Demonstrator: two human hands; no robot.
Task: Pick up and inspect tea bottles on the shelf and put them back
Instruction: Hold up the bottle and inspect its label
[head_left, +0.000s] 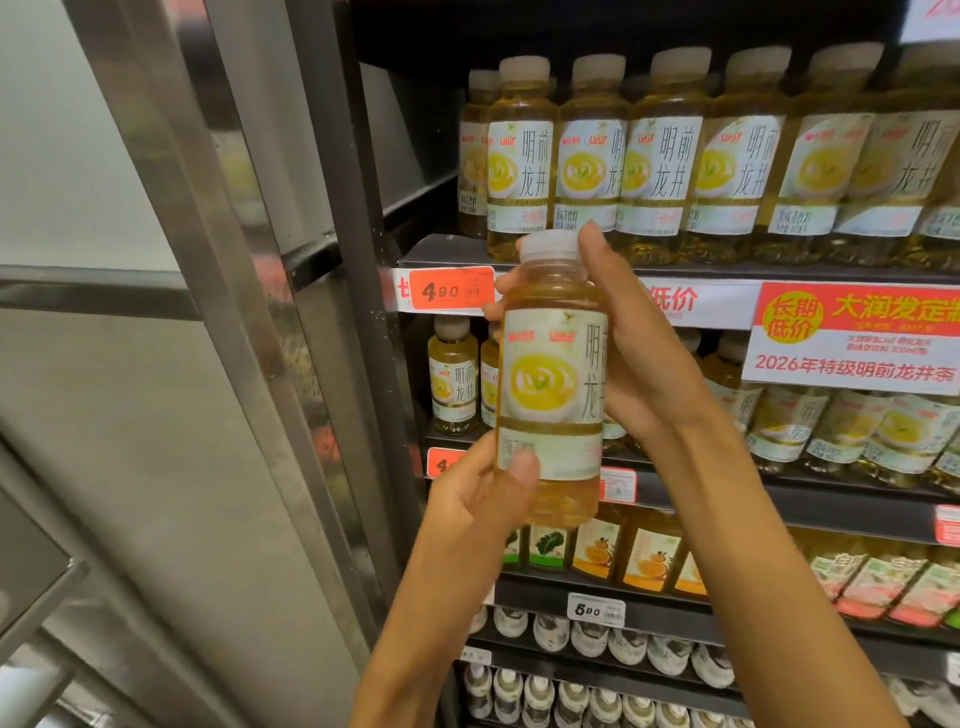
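Upright now, the tea bottle (553, 374) sits in both hands before the shelf (727, 270).
Left hand (483, 493) grips its base, right hand (639, 353) wraps its upper body; its row stands just behind.

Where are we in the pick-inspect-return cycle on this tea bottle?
Picked up: the tea bottle is off the shelf, upright, label facing the camera. In hand: the left hand grips its lower part, the right hand its upper part and cap, so inspection looks under way. Left: setting it back among the shelved bottles.
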